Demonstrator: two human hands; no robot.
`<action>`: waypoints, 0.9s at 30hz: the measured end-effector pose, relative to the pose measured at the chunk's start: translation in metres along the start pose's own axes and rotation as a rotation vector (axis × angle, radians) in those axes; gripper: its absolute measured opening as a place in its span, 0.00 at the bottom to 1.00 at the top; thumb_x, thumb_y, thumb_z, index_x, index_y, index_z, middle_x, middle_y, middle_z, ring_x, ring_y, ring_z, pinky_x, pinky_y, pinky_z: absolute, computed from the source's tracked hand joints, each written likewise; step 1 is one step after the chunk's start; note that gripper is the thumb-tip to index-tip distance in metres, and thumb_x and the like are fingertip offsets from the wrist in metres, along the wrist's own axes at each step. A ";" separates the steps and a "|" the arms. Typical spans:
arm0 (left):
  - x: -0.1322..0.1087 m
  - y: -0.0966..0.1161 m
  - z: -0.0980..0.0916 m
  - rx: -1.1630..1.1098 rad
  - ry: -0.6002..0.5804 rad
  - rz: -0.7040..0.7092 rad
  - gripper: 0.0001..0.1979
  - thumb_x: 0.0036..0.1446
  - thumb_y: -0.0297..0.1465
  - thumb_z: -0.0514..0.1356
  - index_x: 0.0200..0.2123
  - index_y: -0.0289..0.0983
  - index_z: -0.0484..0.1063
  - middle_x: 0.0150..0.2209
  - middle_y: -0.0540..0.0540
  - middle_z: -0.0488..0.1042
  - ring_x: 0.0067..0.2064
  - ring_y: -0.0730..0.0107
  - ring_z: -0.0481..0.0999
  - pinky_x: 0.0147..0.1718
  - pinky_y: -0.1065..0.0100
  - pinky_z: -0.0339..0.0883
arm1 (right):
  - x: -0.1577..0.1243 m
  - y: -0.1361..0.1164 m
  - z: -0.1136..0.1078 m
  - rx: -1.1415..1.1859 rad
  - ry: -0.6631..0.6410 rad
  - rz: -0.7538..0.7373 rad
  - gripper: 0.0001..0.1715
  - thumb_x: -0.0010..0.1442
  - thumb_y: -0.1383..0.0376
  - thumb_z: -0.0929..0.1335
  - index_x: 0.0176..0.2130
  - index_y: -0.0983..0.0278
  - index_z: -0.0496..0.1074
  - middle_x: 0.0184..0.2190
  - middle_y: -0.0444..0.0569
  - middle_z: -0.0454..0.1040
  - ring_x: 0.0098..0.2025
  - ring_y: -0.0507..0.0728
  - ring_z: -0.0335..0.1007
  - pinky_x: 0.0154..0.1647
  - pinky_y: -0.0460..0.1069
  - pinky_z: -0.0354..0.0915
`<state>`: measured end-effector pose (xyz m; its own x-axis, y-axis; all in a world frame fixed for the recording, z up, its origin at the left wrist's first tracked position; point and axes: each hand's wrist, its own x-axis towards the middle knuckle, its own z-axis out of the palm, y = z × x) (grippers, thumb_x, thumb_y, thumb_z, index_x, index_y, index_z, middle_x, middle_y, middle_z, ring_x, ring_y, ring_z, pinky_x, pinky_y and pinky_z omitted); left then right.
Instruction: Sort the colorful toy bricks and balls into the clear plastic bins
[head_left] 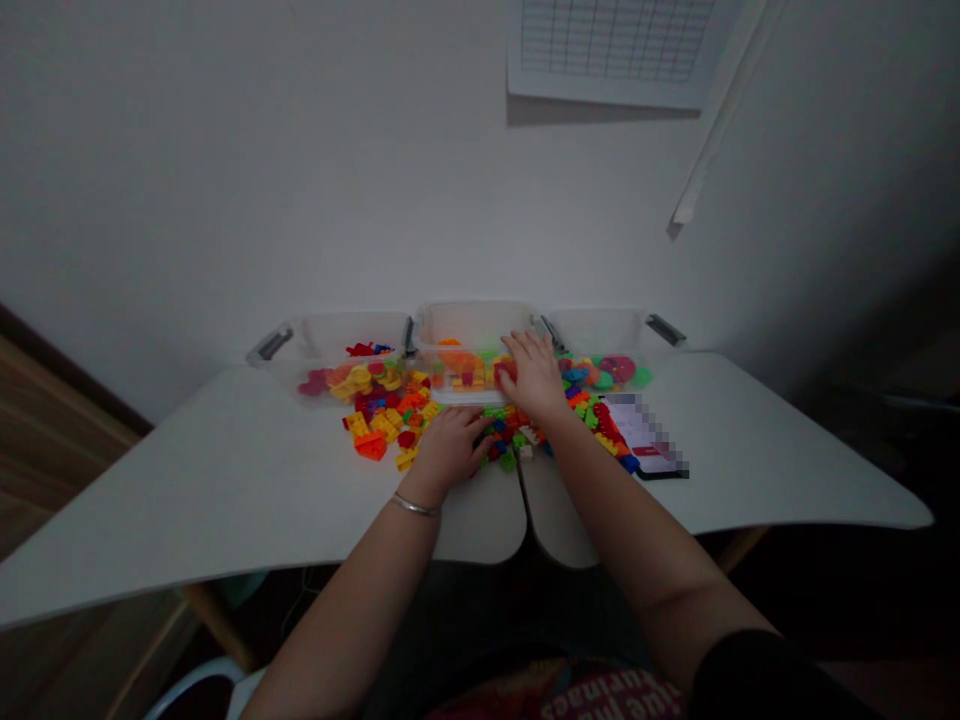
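Forearms outstretched, left fingers spread on loose toy bricks, right fingers curved over clear bin's rim, hold unclear

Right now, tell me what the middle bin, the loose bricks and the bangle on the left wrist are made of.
The middle bin looks like clear plastic, with see-through walls and a soft sheen. The loose bricks look like moulded plastic, with saturated colours, glossy faces and studded tops. The bangle looks like polished silver-toned metal, going by its pale shine, though the exact metal cannot be told.
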<state>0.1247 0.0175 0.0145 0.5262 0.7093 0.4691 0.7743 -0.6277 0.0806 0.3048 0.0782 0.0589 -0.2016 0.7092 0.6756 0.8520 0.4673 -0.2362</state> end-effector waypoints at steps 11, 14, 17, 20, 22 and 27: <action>0.000 -0.005 0.006 -0.006 0.012 -0.015 0.14 0.62 0.31 0.55 0.48 0.38 0.76 0.49 0.41 0.76 0.50 0.58 0.73 0.51 0.54 0.69 | -0.049 0.029 -0.045 0.116 0.083 0.074 0.17 0.59 0.66 0.64 0.47 0.63 0.74 0.48 0.54 0.76 0.53 0.62 0.69 0.60 0.59 0.59; 0.001 -0.004 0.006 -0.011 0.031 -0.026 0.13 0.62 0.32 0.55 0.46 0.38 0.76 0.48 0.41 0.76 0.50 0.58 0.73 0.50 0.54 0.69 | -0.063 0.039 -0.062 -0.051 -0.112 0.162 0.15 0.59 0.66 0.66 0.46 0.64 0.75 0.46 0.54 0.77 0.50 0.63 0.70 0.56 0.58 0.62; 0.001 -0.004 0.006 -0.020 0.035 -0.040 0.13 0.63 0.33 0.54 0.45 0.38 0.76 0.48 0.42 0.76 0.50 0.57 0.73 0.50 0.53 0.69 | -0.072 0.046 -0.070 -0.198 -0.285 0.203 0.14 0.59 0.65 0.67 0.45 0.64 0.76 0.45 0.54 0.78 0.48 0.63 0.71 0.52 0.56 0.63; 0.002 -0.004 0.006 -0.026 0.037 -0.043 0.14 0.64 0.33 0.53 0.45 0.38 0.76 0.48 0.42 0.76 0.49 0.58 0.73 0.50 0.54 0.68 | -0.077 0.048 -0.069 -0.286 -0.366 0.214 0.11 0.57 0.64 0.69 0.41 0.64 0.77 0.42 0.54 0.78 0.46 0.63 0.71 0.48 0.55 0.63; 0.002 -0.004 0.006 -0.024 0.039 -0.044 0.14 0.64 0.33 0.52 0.44 0.38 0.76 0.47 0.42 0.76 0.49 0.58 0.73 0.50 0.54 0.68 | -0.080 0.047 -0.066 -0.305 -0.371 0.214 0.11 0.56 0.64 0.71 0.41 0.64 0.77 0.41 0.54 0.78 0.45 0.63 0.71 0.47 0.55 0.63; 0.001 -0.004 0.006 -0.023 0.054 -0.035 0.14 0.65 0.33 0.52 0.43 0.39 0.76 0.46 0.43 0.76 0.48 0.60 0.73 0.50 0.56 0.68 | -0.086 0.043 -0.056 -0.311 -0.276 0.215 0.09 0.55 0.66 0.70 0.39 0.63 0.78 0.42 0.55 0.76 0.44 0.64 0.69 0.45 0.55 0.62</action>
<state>0.1245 0.0229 0.0095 0.4792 0.7129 0.5120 0.7831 -0.6107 0.1173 0.3856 0.0081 0.0297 -0.0899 0.9063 0.4129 0.9844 0.1439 -0.1016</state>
